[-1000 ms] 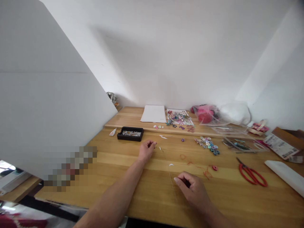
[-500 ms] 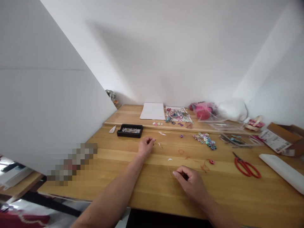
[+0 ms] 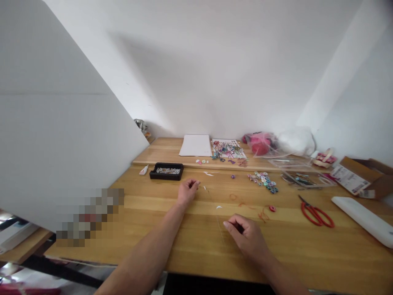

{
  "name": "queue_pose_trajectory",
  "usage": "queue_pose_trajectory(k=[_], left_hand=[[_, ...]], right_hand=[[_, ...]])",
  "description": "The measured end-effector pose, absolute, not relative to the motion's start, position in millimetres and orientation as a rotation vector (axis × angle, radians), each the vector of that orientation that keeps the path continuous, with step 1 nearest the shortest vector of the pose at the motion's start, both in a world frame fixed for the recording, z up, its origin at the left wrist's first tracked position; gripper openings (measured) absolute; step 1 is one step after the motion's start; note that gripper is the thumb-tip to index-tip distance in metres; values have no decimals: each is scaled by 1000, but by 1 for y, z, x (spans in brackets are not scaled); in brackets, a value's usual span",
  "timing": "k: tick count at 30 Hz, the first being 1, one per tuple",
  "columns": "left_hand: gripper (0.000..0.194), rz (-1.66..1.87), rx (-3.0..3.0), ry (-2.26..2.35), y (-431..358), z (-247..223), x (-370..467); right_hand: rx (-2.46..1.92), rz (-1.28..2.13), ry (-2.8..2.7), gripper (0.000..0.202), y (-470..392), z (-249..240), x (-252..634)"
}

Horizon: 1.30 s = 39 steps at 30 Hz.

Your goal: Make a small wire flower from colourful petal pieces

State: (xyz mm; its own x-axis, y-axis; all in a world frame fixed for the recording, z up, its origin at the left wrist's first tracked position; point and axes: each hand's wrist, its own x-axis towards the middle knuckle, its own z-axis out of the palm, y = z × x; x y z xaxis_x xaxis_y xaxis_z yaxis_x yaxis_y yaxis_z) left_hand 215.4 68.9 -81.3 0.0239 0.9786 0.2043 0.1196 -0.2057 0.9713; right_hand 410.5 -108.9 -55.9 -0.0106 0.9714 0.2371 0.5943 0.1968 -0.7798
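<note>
My left hand point(image 3: 188, 192) is closed in a pinch above the middle of the table. From its fingertips a thin thread point(image 3: 218, 218) slants toward me, hard to see against the wood. Along it are a small white sliver point(image 3: 204, 188) and a white crescent-shaped piece point(image 3: 219, 207). Nearer to me, my right hand point(image 3: 244, 232) has its fingers curled, thumb against forefinger, at the thread's near part. Its exact grip on the strand is too fine to see. Orange thread point(image 3: 242, 203) lies loosely curled beyond the right hand, beside a small red spool point(image 3: 272, 208).
Red-handled scissors point(image 3: 316, 214) lie at right, near a white roll-like object point(image 3: 362, 221) and a cardboard box point(image 3: 353, 176). Several colourful bobbins point(image 3: 264, 181) lie farther back. A black tray point(image 3: 166, 177) of small beads stands left, beside a small white bottle point(image 3: 143, 170). A grey panel point(image 3: 61, 123) borders the left.
The view has shifted slightly, so the tabletop things sit a little farther left. Both hands keep the same closed poses and nearly the same places.
</note>
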Motion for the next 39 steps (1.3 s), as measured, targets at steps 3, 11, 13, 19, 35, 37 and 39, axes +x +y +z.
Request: queue_pose_trajectory(k=[3,11,13,19,35,37,39], left_hand=[[34,1286,1458,1181,68,-80,216],[32,1274,1469,1178,68,-78,216],[32,1274,1463,1179,68,-78,217],[31,1276,1461,1174,68,-77,218],[29,1279,1457,1180,68,-74,218],[29,1276,1455,1180,68,-75,218],[30,1275,1454,1179,69,-76,218]], right_hand=[[-1490,620,-1702,33,-108,-57,410],[-1506,616,-1724,32,-107,-58,410],[-1507,603,-1723,32,-107,-57,410],[-1513,586,-1723,32,-107,-56,410],[-1523,610,-1745,33,-105,-57,411],[-1525,602,-1745,33,-105,-56,410],[-1526,597,-1747,33,-105,-55,410]])
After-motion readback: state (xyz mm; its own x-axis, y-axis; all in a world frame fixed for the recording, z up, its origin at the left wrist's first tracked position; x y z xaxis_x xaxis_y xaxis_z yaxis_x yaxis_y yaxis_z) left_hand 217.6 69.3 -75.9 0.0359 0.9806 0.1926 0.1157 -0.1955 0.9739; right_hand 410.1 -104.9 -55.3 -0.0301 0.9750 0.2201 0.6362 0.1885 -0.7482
